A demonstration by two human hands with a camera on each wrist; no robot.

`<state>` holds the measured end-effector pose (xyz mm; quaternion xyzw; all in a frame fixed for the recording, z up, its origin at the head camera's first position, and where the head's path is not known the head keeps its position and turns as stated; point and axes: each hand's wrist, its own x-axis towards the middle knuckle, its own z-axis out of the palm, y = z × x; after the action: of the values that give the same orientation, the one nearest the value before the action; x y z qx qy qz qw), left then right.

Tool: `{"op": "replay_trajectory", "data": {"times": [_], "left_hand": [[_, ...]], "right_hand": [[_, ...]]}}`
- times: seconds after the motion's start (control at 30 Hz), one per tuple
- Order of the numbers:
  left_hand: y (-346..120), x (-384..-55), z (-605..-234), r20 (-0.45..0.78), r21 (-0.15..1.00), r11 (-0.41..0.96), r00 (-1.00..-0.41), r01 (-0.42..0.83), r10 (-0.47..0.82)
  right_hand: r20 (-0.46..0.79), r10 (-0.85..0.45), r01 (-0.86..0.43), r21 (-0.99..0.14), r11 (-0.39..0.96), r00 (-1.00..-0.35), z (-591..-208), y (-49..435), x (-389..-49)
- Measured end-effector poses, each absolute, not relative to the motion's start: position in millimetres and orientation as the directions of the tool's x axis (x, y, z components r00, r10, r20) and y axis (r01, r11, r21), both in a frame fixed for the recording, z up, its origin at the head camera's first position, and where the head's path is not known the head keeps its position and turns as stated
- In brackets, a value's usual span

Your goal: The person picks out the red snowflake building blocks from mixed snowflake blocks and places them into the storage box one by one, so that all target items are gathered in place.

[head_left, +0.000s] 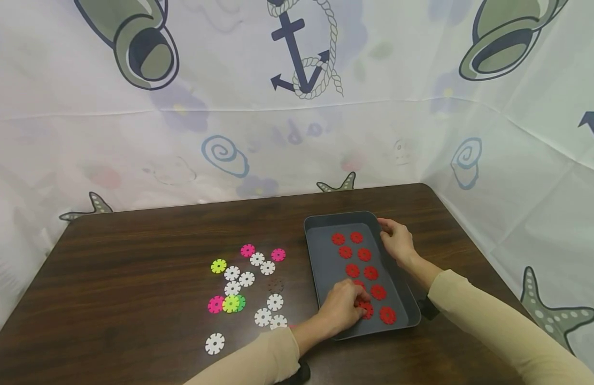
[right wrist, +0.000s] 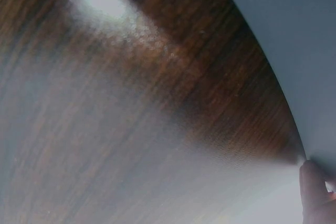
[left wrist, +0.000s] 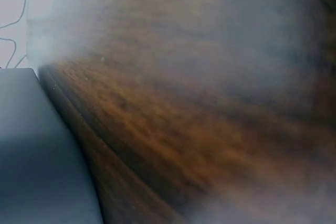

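Note:
A dark grey baking tray (head_left: 325,267) holds notched red discs (head_left: 371,273) laid in two columns. My left hand (head_left: 342,306) reaches over its near part, fingers curled, pinching a red disc (head_left: 367,311) at the bottom of the left column; the hand partly hides this disc and the one above. On the tray's far right rim, my right hand (head_left: 396,243) grips the edge. The right wrist view shows its fingers (right wrist: 315,190) against the grey tray wall (right wrist: 283,30). The left wrist view is blurred, with wooden tabletop and a grey surface, but no hand.
Left of the tray, loose notched discs lie on the brown table (head_left: 133,289): several white discs (head_left: 215,343), pink discs (head_left: 247,250), yellow discs (head_left: 218,266) and a green disc (head_left: 241,303). A brown disc (head_left: 276,286) blends into the wood. Patterned white cloth (head_left: 277,149) hangs behind and right.

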<state>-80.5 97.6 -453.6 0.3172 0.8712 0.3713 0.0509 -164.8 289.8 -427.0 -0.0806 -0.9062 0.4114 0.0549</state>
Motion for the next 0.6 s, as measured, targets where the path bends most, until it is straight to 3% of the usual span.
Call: {"op": "replay_trajectory", "data": {"times": [0.6], "left_hand": [[97.7, -78.9, -453.7, 0.181, 0.619, 0.561, -0.795, 0.549, 0.579]], "right_hand": [[0.032, 0.199, 0.108, -0.750, 0.653, -0.980, -426.4, 289.7, -165.2]]}}
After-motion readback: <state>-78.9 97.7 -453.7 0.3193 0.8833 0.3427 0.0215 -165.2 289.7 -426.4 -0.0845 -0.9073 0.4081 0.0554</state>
